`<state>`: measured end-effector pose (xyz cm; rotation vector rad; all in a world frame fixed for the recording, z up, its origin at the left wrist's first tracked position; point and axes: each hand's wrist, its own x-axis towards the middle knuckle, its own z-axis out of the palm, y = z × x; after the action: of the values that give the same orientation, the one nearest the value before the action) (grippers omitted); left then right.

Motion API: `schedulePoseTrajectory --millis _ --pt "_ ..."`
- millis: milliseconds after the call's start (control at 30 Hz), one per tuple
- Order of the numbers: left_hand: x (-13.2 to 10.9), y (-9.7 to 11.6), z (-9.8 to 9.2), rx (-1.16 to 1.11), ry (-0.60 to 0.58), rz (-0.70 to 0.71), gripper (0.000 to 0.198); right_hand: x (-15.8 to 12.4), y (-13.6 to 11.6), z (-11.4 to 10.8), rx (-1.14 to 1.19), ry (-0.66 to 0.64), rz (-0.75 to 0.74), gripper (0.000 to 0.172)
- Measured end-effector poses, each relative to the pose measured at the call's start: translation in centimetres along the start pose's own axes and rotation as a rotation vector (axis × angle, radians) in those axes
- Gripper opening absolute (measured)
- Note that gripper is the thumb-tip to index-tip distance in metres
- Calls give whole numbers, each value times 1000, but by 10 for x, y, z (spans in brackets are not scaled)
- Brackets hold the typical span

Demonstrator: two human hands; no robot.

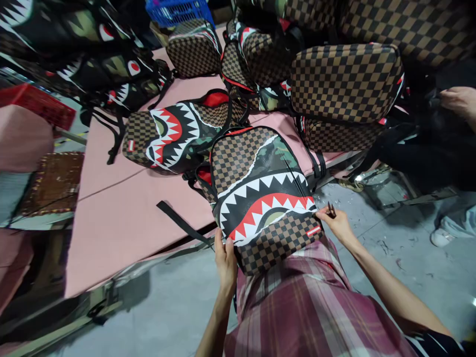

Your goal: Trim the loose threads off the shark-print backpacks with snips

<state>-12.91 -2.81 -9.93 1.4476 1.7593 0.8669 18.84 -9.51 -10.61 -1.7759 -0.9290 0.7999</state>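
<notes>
A backpack (267, 193) with brown-and-black checks, camouflage patches and a shark-mouth print leans between the pink table edge and my lap. On its left side, my left hand (225, 255) grips the edge, thumb on the front panel. My right hand (336, 223) is at the opposite edge, near the small red-and-white label (313, 231). Its thumb and finger pinch together at the bag's side. Out of that hand pokes a small dark two-pronged tool, apparently thread snips (330, 210). Whether the fingertips also hold a thread is too small to tell.
A similar backpack (174, 131) lies behind on the pink table (111, 213). More checked bags (345, 82) are piled at the back right, shark-print bags (115, 74) at the back left. A blue crate (178, 12) stands behind. Another person's hand (461, 101) shows at the right.
</notes>
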Motion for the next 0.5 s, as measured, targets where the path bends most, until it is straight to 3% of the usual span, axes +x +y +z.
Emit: schedulePoseTrajectory --millis 100,233,367,500 --pt "33 22 -8 58 132 196 40 47 -9 4 3 73 -55 30" --pt "94 63 0 149 123 448 33 114 -32 21 4 64 -180 26" --pt "139 84 23 298 80 487 39 163 -52 39 -42 27 -284 20" --pt "151 86 34 431 110 438 52 199 -56 49 -90 47 -303 19"
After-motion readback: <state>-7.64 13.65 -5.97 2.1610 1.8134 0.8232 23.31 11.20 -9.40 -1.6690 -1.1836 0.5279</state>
